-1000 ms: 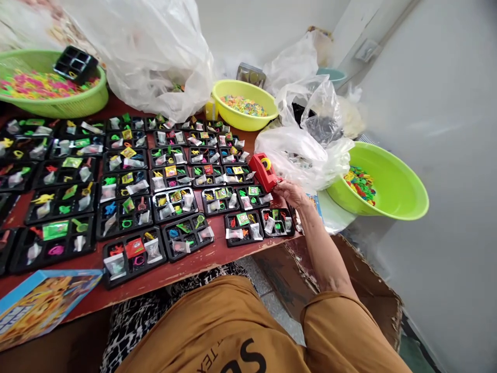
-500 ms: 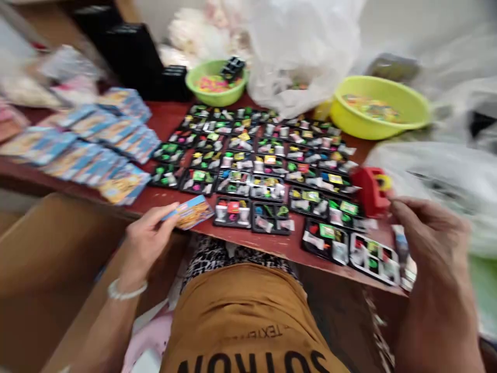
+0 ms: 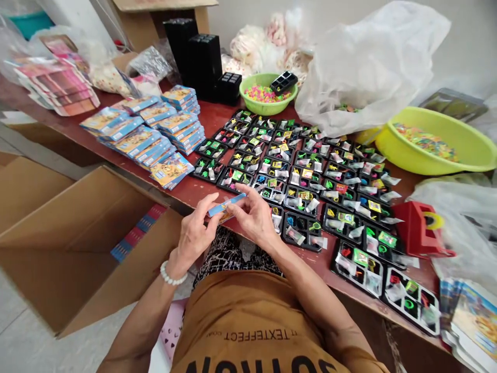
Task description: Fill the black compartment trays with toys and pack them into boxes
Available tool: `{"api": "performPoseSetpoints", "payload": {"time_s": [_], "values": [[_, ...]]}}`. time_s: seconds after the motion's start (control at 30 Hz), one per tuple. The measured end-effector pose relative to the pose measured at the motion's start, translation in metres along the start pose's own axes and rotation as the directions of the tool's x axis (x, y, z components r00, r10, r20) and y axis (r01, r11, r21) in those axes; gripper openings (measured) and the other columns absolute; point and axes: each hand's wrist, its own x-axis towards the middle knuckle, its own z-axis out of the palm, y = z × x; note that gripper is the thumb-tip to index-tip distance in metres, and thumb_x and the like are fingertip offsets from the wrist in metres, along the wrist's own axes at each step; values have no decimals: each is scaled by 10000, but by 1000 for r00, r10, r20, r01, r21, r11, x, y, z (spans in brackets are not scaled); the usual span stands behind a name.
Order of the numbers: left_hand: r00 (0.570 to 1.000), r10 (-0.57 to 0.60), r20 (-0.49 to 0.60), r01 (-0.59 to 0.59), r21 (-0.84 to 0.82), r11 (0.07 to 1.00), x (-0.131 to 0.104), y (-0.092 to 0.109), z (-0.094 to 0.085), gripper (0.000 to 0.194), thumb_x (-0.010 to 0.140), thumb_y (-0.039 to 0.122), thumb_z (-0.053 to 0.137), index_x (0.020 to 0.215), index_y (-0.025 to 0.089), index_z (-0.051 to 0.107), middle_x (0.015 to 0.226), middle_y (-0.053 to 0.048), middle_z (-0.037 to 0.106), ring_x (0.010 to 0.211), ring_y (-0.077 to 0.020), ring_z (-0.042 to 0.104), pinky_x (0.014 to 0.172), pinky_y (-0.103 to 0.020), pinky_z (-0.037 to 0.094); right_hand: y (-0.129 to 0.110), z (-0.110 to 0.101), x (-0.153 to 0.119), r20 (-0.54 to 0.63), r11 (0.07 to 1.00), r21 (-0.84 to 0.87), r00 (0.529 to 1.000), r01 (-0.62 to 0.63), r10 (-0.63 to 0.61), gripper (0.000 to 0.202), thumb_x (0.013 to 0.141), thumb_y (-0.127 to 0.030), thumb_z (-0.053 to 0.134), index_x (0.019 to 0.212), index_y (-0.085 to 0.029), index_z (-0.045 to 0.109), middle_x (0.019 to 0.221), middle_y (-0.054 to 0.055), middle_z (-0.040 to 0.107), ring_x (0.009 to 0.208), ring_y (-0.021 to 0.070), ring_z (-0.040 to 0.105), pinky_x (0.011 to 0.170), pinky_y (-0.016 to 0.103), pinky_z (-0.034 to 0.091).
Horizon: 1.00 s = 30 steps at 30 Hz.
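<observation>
A small flat blue cardboard box (image 3: 226, 205) is held edge-up above the table's front edge. My left hand (image 3: 197, 228) grips its left end between thumb and fingers. My right hand (image 3: 254, 216) pinches the other end, thumb on the near side and forefinger along the top edge. Whether a strip of tape is between my right fingers and the box I cannot make out. Just beyond my hands lie black compartment trays (image 3: 267, 182) filled with small coloured toys and packets. A red tape dispenser (image 3: 413, 228) with a yellow core stands to the right.
Stacks of blue printed boxes (image 3: 142, 135) lie at the left of the red table (image 3: 217, 120). An open carton (image 3: 73, 248) stands on the floor. Behind are stacked black trays (image 3: 205, 62), a green basket (image 3: 267, 106) and a yellow-green basin (image 3: 438, 150). Flat printed cartons (image 3: 471, 321) lie far right.
My right hand has left the tape dispenser and come across to the box in my left hand. The box is now tilted on edge. My view has swung left.
</observation>
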Motion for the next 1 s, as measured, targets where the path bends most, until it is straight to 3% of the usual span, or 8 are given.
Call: {"api": "performPoseSetpoints", "payload": {"time_s": [0.2,0.4,0.57,0.7,0.77,0.83,0.9,1.0], "values": [[977,211,27,-212,52,976,1,0,-3,374,1043,173,495,1401,235,583,1110,-75,797,960,-193,775,874,-289,608,-9,1,-4,-45,991,-126,998,-50,45,473,895,-310,683,1333,-184,560,771,-9,753,697,186,712,713,326,536],[949,136,284,-208,242,948,8,5,-12,411,1040,149,430,1382,239,638,962,-68,739,839,-199,742,673,-264,573,-2,0,-2,-44,992,-90,996,-84,80,449,885,-308,685,1304,-202,560,762,-12,748,735,204,730,734,338,543],[975,58,216,-79,89,993,14,1,-13,312,1013,196,447,1220,225,680,1090,-85,765,976,-224,740,843,-331,605,18,0,1,-28,990,-120,997,-69,66,562,882,-378,736,1388,-218,550,729,-33,716,676,198,687,697,320,526],[971,-201,128,214,-94,972,4,-11,-28,204,924,289,573,1053,221,716,1040,-73,784,928,-224,740,839,-342,625,33,13,0,51,972,-216,993,-89,102,477,891,-393,734,1318,-210,625,681,-34,676,617,187,645,613,287,475],[917,-394,55,394,-273,878,-1,-20,-40,237,854,374,677,1021,210,714,1009,-74,782,880,-227,742,738,-331,642,35,20,-2,79,982,-183,994,-54,69,549,931,-396,679,1421,-181,559,765,-2,716,651,187,657,630,287,489],[813,-580,-48,491,-480,727,1,-33,-49,319,744,415,774,974,212,685,957,-56,766,819,-222,739,636,-322,642,34,25,-5,90,990,-139,996,7,6,663,947,-378,645,1539,-172,432,924,36,757,647,172,645,646,292,507],[698,-703,-136,495,-617,611,12,-50,-54,344,662,380,796,919,229,625,893,-18,740,778,-210,738,614,-335,649,33,28,-9,142,991,-122,989,62,-44,674,938,-343,644,1553,-197,409,1034,55,764,620,151,614,652,294,515],[640,-744,-193,495,-637,591,41,-81,-55,290,680,334,731,846,240,512,754,37,688,692,-173,722,670,-384,666,32,29,-16,277,989,-116,959,91,-56,548,920,-294,652,1446,-223,519,1039,42,766,619,140,600,649,286,516]]}}
